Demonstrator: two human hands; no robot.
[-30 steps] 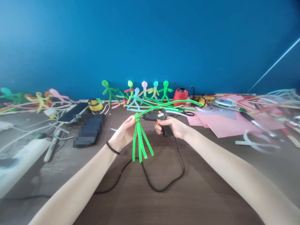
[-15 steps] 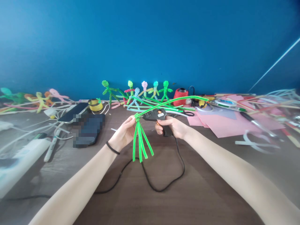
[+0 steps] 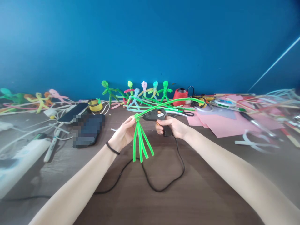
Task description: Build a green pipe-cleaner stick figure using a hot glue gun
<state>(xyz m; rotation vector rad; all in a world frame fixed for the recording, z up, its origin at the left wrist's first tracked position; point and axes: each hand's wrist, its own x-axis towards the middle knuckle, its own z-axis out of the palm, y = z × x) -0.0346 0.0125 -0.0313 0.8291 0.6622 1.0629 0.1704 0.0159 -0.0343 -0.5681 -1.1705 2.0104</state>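
Observation:
My left hand [image 3: 128,128] pinches a bundle of bright green pipe cleaners [image 3: 141,140] at its top. Several strands fan downward from the pinch, and one long strand arcs away to the right. My right hand [image 3: 172,125] is wrapped round the grip of a black glue gun [image 3: 152,115] with an orange part on top. The gun's nozzle points left at the top of the bundle, close to my left fingertips; I cannot tell whether it touches. From the grip a black cord [image 3: 183,165] loops across the table.
Pipe-cleaner figures [image 3: 165,90] stand along the blue wall. Dark phones [image 3: 90,130], white cables and a power strip [image 3: 25,164] lie at left. Pink paper [image 3: 225,125], a pen [image 3: 254,122] and sticks are on the right. Behind the gun is a red spool [image 3: 180,96].
Both hands hold nearly the same place. The free end of the long green strand has shifted slightly left and down.

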